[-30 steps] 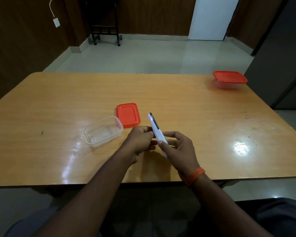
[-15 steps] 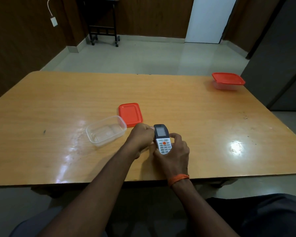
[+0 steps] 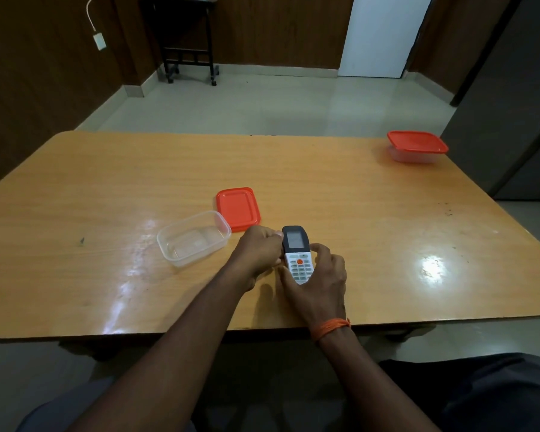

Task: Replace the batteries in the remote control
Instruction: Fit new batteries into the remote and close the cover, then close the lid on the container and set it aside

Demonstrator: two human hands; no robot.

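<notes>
A white remote control (image 3: 297, 254) with a dark screen end and an orange button faces up, held over the near middle of the wooden table (image 3: 106, 188). My right hand (image 3: 320, 280) cups its lower end from below and the right side. My left hand (image 3: 258, 252) is closed against the remote's left edge, fingertips touching its dark top part. No batteries are visible; the remote's back is hidden.
An open clear plastic container (image 3: 194, 237) sits just left of my hands, with its orange lid (image 3: 238, 207) lying flat behind it. A closed container with an orange lid (image 3: 416, 146) stands at the far right corner. A dark cabinet rises beyond the table's right side.
The remote has turned from edge-on to button side up. Both hands have closed in around it and stay near the table's front edge.
</notes>
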